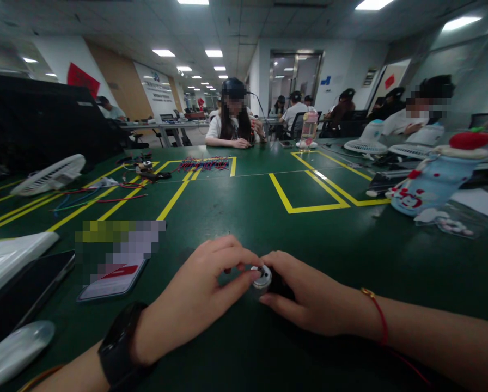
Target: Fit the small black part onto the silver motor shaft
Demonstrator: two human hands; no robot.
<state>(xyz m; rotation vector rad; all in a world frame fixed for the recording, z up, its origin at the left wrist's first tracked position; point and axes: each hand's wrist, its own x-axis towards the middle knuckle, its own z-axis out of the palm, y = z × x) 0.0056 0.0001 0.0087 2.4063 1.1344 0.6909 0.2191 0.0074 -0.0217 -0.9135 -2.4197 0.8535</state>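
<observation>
A small silver metal cylinder [262, 281], its round top marked with dark holes, is between my two hands just above the green table. My right hand [305, 291] grips it from the right, thumb in front and fingers behind. On top of it, the thumb and index finger of my left hand [211, 277] are pinched close together at a dark spot; what they hold, if anything, is too small to make out. A black watch band [121, 340] is on my left wrist, and a red cord [378, 316] circles my right.
Left of my hands lie a phone [119, 275], a white mouse [19, 348] and a flat black device [27, 299]. Beyond are loose wires [101, 190], a white fan [52, 175] and bundled wires [205, 164]. A blue bottle [435, 179] stands right. A person [231, 125] sits opposite.
</observation>
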